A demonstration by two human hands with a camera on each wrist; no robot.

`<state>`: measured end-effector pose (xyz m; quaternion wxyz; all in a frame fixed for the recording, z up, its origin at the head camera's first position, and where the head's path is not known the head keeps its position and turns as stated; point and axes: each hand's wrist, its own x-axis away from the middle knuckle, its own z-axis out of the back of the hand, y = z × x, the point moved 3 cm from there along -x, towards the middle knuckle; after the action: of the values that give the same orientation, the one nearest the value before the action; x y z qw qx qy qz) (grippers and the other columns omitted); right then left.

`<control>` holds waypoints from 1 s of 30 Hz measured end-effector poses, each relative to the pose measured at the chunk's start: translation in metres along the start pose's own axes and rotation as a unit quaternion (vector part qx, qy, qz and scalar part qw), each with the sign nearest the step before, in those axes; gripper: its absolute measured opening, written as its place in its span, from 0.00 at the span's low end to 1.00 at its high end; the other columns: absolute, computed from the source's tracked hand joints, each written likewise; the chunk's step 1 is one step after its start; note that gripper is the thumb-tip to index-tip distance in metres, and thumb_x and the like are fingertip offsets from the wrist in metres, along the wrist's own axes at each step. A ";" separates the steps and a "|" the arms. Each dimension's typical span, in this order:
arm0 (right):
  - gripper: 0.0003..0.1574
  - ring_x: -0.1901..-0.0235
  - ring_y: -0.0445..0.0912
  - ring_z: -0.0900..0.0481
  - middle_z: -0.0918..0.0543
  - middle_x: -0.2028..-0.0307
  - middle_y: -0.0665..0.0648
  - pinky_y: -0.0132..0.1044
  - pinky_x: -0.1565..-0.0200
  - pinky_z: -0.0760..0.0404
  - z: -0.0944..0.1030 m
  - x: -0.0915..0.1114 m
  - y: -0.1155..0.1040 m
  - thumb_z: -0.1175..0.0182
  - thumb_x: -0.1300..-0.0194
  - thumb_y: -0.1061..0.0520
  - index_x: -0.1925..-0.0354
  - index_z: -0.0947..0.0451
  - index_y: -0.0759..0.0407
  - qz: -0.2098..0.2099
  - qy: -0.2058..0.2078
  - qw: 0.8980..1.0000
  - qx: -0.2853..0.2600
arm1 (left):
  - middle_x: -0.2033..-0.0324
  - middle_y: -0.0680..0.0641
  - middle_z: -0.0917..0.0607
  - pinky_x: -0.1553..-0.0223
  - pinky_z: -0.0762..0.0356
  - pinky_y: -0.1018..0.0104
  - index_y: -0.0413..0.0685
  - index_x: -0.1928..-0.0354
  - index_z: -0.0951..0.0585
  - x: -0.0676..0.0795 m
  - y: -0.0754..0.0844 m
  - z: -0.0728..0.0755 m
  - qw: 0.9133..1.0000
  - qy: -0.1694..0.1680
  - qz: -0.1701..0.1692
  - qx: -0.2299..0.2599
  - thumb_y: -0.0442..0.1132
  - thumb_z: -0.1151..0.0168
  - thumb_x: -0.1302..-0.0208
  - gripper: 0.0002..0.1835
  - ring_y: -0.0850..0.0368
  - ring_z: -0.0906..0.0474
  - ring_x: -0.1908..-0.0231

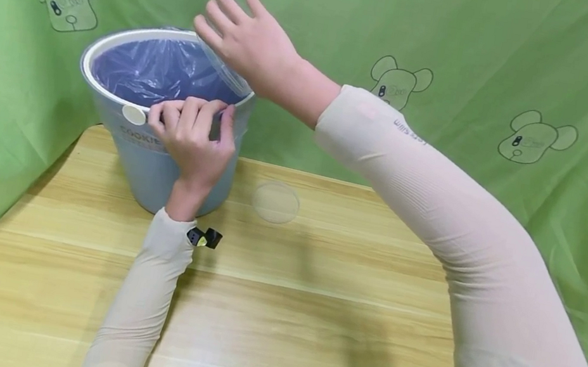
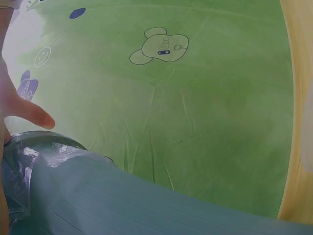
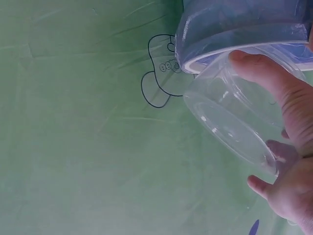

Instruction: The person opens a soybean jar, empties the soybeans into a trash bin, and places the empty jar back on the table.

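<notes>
A light blue trash bin (image 1: 173, 180) with a white rim stands at the back left of the table, lined with a clear plastic bag (image 1: 144, 70). My left hand (image 1: 192, 135) grips the near rim, its fingers curled over the edge. Above the bin's right side, my right hand (image 1: 260, 46) holds a clear round plastic container (image 3: 227, 117). That container is tilted, its mouth toward the bin's opening, and the hand mostly covers it in the head view. In the right wrist view the thumb (image 3: 264, 73) lies on the container's side; whether anything is inside cannot be told.
A clear round lid (image 1: 275, 202) lies on the wooden table (image 1: 304, 339), right of the bin. Green cloth (image 1: 321, 14) with printed cartoon heads hangs behind and at the left. A round white knob (image 1: 134, 114) sits on the bin's front.
</notes>
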<state>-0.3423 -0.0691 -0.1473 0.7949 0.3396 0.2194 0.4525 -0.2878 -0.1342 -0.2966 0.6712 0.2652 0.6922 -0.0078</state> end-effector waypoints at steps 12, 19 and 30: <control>0.84 0.20 0.57 0.49 0.46 0.20 0.61 0.54 0.21 0.51 -0.031 0.029 0.030 0.19 0.60 0.35 0.19 0.57 0.56 -0.112 0.075 0.977 -0.167 | 0.73 0.44 0.16 0.40 0.41 0.46 0.45 0.71 0.14 0.001 0.003 -0.001 1.000 -0.001 0.007 0.014 0.48 0.38 0.31 0.16 0.42 0.30 0.65; 0.90 0.21 0.46 0.48 0.48 0.19 0.53 0.38 0.22 0.52 -0.056 0.052 0.040 0.16 0.67 0.31 0.19 0.58 0.53 -0.215 0.118 0.911 -0.331 | 0.72 0.44 0.16 0.38 0.43 0.48 0.46 0.71 0.14 -0.001 -0.004 0.002 1.000 0.006 0.017 0.023 0.48 0.38 0.31 0.16 0.42 0.31 0.65; 0.85 0.29 0.44 0.34 0.36 0.26 0.54 0.38 0.30 0.30 -0.118 0.085 0.015 0.11 0.69 0.49 0.20 0.53 0.53 -0.317 0.175 0.694 -0.622 | 0.73 0.43 0.16 0.36 0.46 0.49 0.46 0.72 0.13 -0.005 -0.019 0.010 0.999 0.011 0.031 0.020 0.50 0.38 0.32 0.17 0.42 0.31 0.64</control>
<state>-0.3861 0.0507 -0.2188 0.8679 -0.4078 0.1178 0.2580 -0.2862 -0.1564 -0.2995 0.6582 0.3000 0.6905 0.0023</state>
